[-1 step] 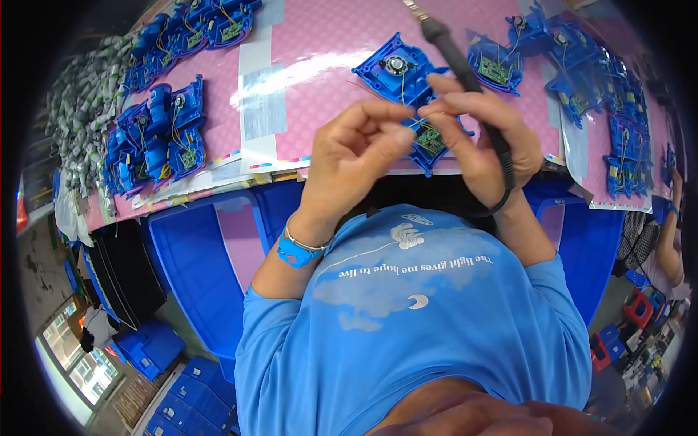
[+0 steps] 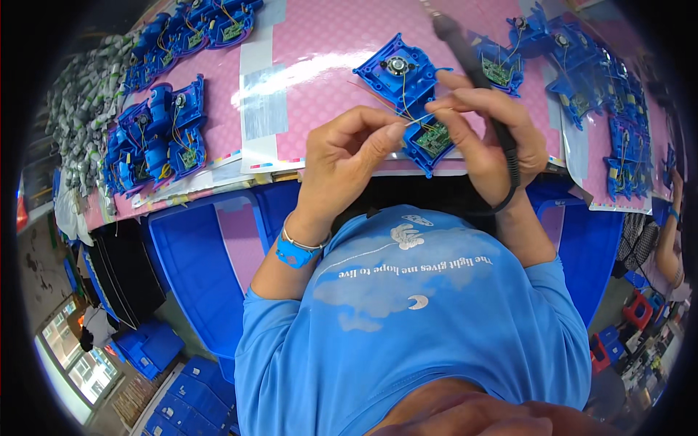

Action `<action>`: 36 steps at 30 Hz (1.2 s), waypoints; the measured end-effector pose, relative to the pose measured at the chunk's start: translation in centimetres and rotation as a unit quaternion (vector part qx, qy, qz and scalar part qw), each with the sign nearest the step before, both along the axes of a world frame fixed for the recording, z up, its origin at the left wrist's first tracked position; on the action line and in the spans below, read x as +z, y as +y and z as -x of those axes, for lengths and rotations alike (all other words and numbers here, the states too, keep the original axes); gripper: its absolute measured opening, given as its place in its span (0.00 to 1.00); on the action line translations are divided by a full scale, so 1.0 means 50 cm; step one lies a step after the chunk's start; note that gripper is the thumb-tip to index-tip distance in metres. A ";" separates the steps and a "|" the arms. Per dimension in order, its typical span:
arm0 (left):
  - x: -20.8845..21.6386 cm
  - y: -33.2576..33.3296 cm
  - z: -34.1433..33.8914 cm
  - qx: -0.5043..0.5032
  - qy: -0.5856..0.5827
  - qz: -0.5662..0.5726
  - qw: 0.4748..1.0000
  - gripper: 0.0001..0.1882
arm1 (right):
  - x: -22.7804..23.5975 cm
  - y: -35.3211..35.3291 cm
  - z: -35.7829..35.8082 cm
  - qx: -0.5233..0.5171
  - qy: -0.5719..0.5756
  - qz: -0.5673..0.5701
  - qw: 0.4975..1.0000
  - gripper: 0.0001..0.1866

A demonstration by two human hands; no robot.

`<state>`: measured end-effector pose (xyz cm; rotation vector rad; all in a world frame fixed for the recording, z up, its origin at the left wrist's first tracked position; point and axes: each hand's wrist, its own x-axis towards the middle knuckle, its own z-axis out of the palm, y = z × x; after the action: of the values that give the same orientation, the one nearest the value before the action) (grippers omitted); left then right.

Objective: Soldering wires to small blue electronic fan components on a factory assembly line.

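Observation:
A thin pale wire (image 2: 417, 120) is stretched between my two hands, just over an open blue plastic housing (image 2: 378, 71). My left hand (image 2: 356, 149) pinches one end between thumb and forefinger. At the other end, the thumb and fingertips of my right hand (image 2: 498, 134) close on the wire. That same hand also holds a soldering iron (image 2: 476, 69), its dark handle lying between the fingers and its tip pointing up and away. Inside the housing are a round speaker (image 2: 398, 66) and, beneath the wire, a green circuit board (image 2: 435, 138).
Similar blue housings (image 2: 185, 149) stand in groups at left, and more (image 2: 629, 149) at right. A heap of grey parts (image 2: 83, 109) lies at the far left. Blue bins (image 2: 193, 254) sit below the table edge. Another person's arm (image 2: 670, 240) shows at the far right.
My hands have drawn apart, the left one moving slightly left and down, so the wire between them now shows. The soldering iron has shifted a little right.

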<state>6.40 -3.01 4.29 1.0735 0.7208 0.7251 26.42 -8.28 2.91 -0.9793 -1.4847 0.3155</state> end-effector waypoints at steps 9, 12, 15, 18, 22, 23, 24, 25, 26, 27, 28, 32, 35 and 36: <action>-0.050 0.046 0.016 0.250 0.257 -0.410 0.839 0.04 | 0.023 -0.061 -0.034 -0.063 -0.046 -0.022 0.997 0.11; -0.059 0.044 0.011 0.247 0.260 -0.428 0.830 0.04 | 0.037 -0.077 -0.037 -0.029 -0.077 -0.019 0.996 0.11; -0.061 0.042 0.009 0.240 0.262 -0.449 0.820 0.04 | 0.041 -0.094 -0.043 -0.026 -0.103 0.008 0.994 0.12; -0.068 0.043 0.009 0.242 0.254 -0.458 0.817 0.04 | 0.039 -0.098 -0.044 -0.015 -0.096 0.037 0.995 0.12; -0.071 0.042 0.009 0.242 0.258 -0.473 0.807 0.04 | 0.033 -0.097 -0.043 -0.024 -0.091 0.059 0.994 0.12; -0.070 0.042 0.009 0.242 0.257 -0.475 0.806 0.04 | 0.032 -0.096 -0.043 -0.023 -0.092 0.059 0.994 0.12; -0.070 0.041 0.009 0.243 0.257 -0.478 0.804 0.04 | 0.031 -0.094 -0.043 -0.024 -0.088 0.062 0.994 0.12; -0.071 0.042 0.008 0.243 0.257 -0.477 0.804 0.04 | 0.031 -0.093 -0.043 -0.024 -0.084 0.064 0.994 0.12; -0.072 0.043 0.008 0.243 0.253 -0.481 0.804 0.04 | 0.030 -0.093 -0.042 -0.024 -0.084 0.064 0.994 0.12; -0.072 0.043 0.007 0.242 0.249 -0.484 0.803 0.04 | 0.030 -0.092 -0.042 -0.030 -0.084 0.072 0.993 0.12; -0.072 0.043 0.007 0.242 0.249 -0.483 0.804 0.04 | 0.030 -0.092 -0.041 -0.036 -0.084 0.080 0.993 0.12; -0.070 0.043 0.007 0.238 0.255 -0.487 0.801 0.04 | 0.022 -0.088 -0.041 -0.038 -0.062 0.084 0.994 0.11; -0.069 0.043 0.004 0.235 0.255 -0.484 0.803 0.04 | 0.022 -0.088 -0.043 -0.042 -0.075 0.093 0.992 0.11; -0.068 0.043 0.003 0.235 0.255 -0.481 0.805 0.04 | 0.022 -0.087 -0.041 -0.041 -0.068 0.091 0.993 0.11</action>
<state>6.27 -0.84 0.90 2.1151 1.1435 1.3211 28.50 -12.65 4.01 -1.2241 -1.5545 0.3343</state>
